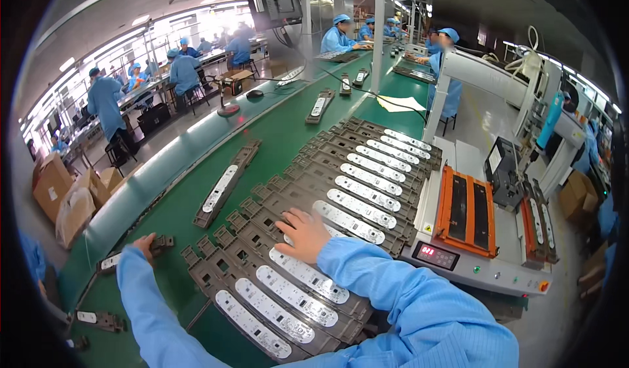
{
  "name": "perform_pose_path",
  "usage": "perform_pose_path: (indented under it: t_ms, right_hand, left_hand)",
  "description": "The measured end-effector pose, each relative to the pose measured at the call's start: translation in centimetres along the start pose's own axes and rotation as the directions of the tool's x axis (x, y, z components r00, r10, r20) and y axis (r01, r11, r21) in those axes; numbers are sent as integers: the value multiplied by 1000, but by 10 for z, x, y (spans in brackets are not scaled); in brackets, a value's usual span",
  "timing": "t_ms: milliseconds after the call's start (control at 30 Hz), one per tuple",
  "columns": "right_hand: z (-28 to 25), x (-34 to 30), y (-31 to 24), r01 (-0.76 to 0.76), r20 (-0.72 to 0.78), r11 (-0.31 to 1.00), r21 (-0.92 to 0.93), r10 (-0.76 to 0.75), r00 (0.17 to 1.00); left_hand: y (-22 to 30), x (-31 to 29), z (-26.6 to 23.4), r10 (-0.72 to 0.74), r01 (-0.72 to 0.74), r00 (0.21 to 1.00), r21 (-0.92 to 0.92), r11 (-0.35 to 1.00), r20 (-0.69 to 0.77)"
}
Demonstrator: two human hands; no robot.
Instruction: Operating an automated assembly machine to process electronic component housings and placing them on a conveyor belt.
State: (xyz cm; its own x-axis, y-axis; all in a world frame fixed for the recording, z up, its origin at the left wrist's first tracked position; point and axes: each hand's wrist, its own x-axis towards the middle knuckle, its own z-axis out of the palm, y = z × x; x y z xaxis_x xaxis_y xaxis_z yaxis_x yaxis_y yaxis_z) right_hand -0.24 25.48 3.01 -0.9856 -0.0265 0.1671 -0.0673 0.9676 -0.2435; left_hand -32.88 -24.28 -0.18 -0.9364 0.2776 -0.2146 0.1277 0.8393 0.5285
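Observation:
My left hand [145,245] is at the left, its fingers closed over a grey fixture tray [164,242] that carries a white board; the hand hides the tray's middle. My right hand [305,235] lies palm down with spread fingers on the row of grey fixture trays [272,205]. Long white circuit boards [360,194] with rounded ends sit in these trays, side by side. Part of one board [347,222] is next to my right fingers. A separate tray with a white board [220,188] rests on the green belt between my hands and the far end.
On the right stands a machine with an orange-framed fixture [466,211] and a red-lit control panel [436,255]. More trays [320,106] lie farther along the green belt [282,122]. A metal post [378,37] and a monitor [274,4] rise beyond. Co-workers in blue [338,37] sit along the line.

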Motion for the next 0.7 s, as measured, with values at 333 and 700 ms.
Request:
perform_pose_path:
  t_ms: [333, 700]
  right_hand:
    - [3, 13, 11, 2, 42, 998, 58, -5, 999]
    - [-151, -18, -68, 481, -716, 866, 139, -248, 653]
  left_hand:
    - [108, -64, -16, 381, -29, 782, 582, 813, -494]
    - [378, -281, -66, 783, -946, 307, -260, 192, -541]
